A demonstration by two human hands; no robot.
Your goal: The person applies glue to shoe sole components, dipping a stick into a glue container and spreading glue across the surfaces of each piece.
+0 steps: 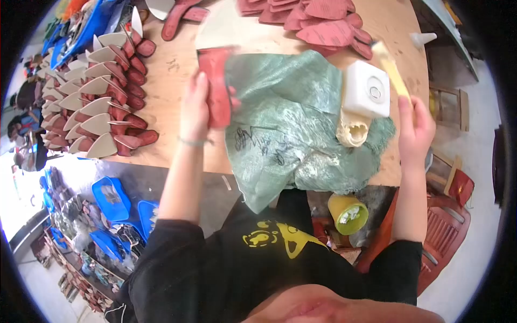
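My left hand (198,105) is closed around a red piece (218,89), held upright over the left edge of a green plastic sheet (274,118). In my right hand (416,126) is a pale yellow brush (395,72), its blurred tip up and to the left. A white plastic container (366,89) with a crusted, glue-like opening (353,133) lies on the right part of the sheet, just left of the brush. The sheet is wrinkled and hangs over the table's near edge.
Rows of red pieces with cream flaps (97,102) cover the table's (172,70) left side. Stacked red pieces (323,24) lie at the far side. A white cone (423,39) stands far right. Below are a yellow bin (350,215), blue baskets (111,198) and a red chair (444,231).
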